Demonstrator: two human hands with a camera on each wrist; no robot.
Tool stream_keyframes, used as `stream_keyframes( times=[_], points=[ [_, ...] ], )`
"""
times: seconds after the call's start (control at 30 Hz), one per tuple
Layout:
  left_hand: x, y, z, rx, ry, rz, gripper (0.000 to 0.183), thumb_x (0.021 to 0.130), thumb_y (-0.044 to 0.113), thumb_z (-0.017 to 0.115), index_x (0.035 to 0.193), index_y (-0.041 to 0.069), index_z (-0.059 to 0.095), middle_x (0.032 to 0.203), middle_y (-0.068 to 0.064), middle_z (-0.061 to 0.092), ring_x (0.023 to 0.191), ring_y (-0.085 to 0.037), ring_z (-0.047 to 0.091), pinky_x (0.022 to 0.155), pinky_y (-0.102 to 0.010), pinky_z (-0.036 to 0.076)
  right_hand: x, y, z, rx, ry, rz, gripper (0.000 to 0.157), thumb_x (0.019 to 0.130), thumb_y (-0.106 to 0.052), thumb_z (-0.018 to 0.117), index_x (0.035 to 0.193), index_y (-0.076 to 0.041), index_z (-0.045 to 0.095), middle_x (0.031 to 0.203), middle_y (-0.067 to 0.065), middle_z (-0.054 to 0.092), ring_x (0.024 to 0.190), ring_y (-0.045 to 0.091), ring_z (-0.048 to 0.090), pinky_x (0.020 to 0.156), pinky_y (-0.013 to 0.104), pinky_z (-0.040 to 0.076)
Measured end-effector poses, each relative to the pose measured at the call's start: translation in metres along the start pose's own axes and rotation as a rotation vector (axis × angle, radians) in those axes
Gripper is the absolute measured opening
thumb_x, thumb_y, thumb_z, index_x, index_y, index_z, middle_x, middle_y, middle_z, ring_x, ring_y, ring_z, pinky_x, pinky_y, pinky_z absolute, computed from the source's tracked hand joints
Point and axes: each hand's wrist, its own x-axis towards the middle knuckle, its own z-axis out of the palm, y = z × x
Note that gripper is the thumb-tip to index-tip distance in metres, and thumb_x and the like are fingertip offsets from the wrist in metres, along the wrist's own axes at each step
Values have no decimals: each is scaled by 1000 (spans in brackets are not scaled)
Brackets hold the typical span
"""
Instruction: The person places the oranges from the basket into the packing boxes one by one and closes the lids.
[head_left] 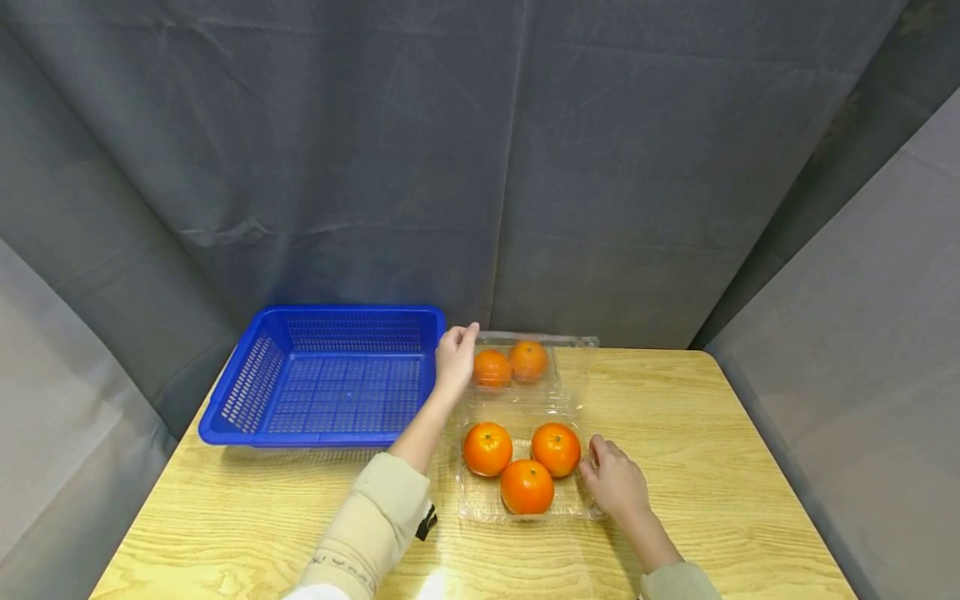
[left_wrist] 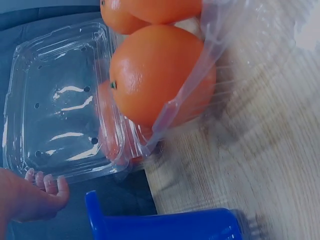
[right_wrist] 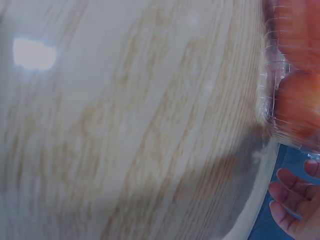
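Observation:
A clear plastic clamshell box (head_left: 480, 508) stands on the table with its lid (left_wrist: 65, 107) raised at the back. Three oranges (head_left: 527, 487) sit in its base, and two oranges (head_left: 492, 367) show through the lid. At the lid's left edge my left hand (head_left: 454, 360) pinches the plastic, fingers curled, as the left wrist view also shows. My right hand (head_left: 617, 481) is by the right side of the base, its fingers loosely bent in the right wrist view. Whether its fingertips touch the box I cannot tell.
To the left of the box is a blue plastic basket (head_left: 322, 440) with mesh walls and nothing in it. The wooden table (head_left: 720, 467) ends at a grey curtain (head_left: 360, 167) behind, with grey cloth on both sides.

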Motion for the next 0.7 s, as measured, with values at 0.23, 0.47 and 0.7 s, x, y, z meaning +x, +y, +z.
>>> stream_keyframes(
  times=[0.23,0.47,0.7],
  points=[
    [-15,0,-1,-11,11,69,29,89,24,51,84,-3,61,85,-15,57,82,-29,55,77,-39,44,-1,0,1,30,14,13,13,79,-17,58,81,-10,47,68,1,43,56,18,42,47,31,33],
    [-29,-9,-4,-63,35,227,28,90,26,50,83,2,62,81,-10,55,76,-23,53,72,-34,44,-1,1,2,102,17,44,13,78,-16,60,81,-12,48,71,1,44,59,16,43,49,29,33],
    [-46,-9,-9,-40,20,275,22,91,17,50,88,-2,60,88,-13,55,84,-26,52,77,-35,45,-1,2,2,238,20,106,16,76,-14,64,88,-9,54,74,0,49,61,13,45,52,26,36]
  ],
)
